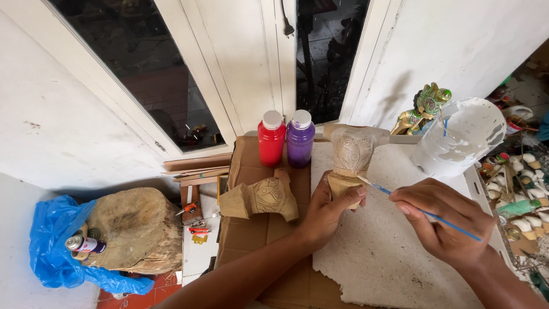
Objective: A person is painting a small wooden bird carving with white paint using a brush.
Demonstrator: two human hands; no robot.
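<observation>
A person's left hand (325,213) grips an upright pale carved wooden figure (350,163) over a white foam sheet (377,257), while the right hand (443,220) pinches a thin blue-handled paintbrush (420,210), its tip touching the carving. A red paint bottle (271,139) and a purple paint bottle (300,139) stand just behind, on brown cardboard (246,229).

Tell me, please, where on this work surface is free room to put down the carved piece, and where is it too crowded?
Free: the white foam sheet between the left hand and right hand, and bare cardboard below the second carved wooden piece. Crowded: the back edge, by the red bottle, purple bottle and white paint jar.
</observation>
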